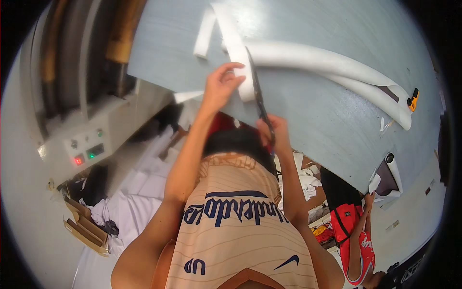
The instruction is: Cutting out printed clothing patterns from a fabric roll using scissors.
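Observation:
My right hand (275, 131) grips the handles of a pair of long dark scissors (259, 96) at the table's near edge. The blades point away from me, along the right side of a flat white strip (230, 31). My left hand (222, 85) is at the strip's left side. Its index finger and thumb are apart, with their tips on the strip. The strip's far end folds back to the left, and its near end lies close to the table edge. The scissors' tips end beside a long white roll (308, 57).
The grey-blue table (332, 115) carries a yellow and black cutter (414, 99) at the right. Left stands a machine with a lit control panel (89, 150). White material (139, 192) and a cardboard box (86, 226) lie below. Another person in red (358, 241) is at the lower right.

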Available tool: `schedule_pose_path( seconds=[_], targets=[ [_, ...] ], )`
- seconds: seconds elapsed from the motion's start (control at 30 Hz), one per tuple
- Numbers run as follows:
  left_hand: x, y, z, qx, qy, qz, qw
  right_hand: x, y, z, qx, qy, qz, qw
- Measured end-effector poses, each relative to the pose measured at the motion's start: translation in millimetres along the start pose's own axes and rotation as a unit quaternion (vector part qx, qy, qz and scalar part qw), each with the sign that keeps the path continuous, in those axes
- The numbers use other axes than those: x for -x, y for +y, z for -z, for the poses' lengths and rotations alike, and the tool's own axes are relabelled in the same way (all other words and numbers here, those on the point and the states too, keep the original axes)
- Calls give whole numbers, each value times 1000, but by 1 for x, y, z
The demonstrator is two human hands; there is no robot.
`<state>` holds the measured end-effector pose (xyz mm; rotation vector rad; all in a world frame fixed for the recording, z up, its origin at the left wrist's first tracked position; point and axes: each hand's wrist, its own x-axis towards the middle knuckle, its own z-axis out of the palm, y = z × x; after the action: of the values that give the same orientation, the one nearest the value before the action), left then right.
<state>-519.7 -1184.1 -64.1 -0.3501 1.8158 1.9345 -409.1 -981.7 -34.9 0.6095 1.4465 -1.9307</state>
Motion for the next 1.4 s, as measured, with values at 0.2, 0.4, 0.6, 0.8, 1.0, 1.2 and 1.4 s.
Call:
schedule_pose_path(
  seconds=[0.2, 0.4, 0.6, 0.8, 1.0, 1.2, 1.4],
  targets=[
    [6, -6, -7, 3, 24, -21, 999, -6, 3, 3, -42, 17, -6, 999],
    [20, -3, -13, -12, 17, -5, 1000, -7, 2, 6, -38, 14, -9, 999],
    [34, -12, -16, 5, 20, -7, 1000, -5, -5, 4, -31, 8, -6, 999],
    [72, -18, -7, -13, 160, -41, 986, 16, -3, 5, -22, 24, -6, 999],
    [159, -76, 112, -651, 253, -21, 715, 72, 6, 23, 60, 14, -27, 998],
    [21, 17, 5, -504, 65, -314, 802, 146, 24, 45, 15, 154, -18, 988],
    [-82, 4, -46, -610, -141, -422, 656, 216, 59, 4, 59, 327, 58, 941]
  ],
)
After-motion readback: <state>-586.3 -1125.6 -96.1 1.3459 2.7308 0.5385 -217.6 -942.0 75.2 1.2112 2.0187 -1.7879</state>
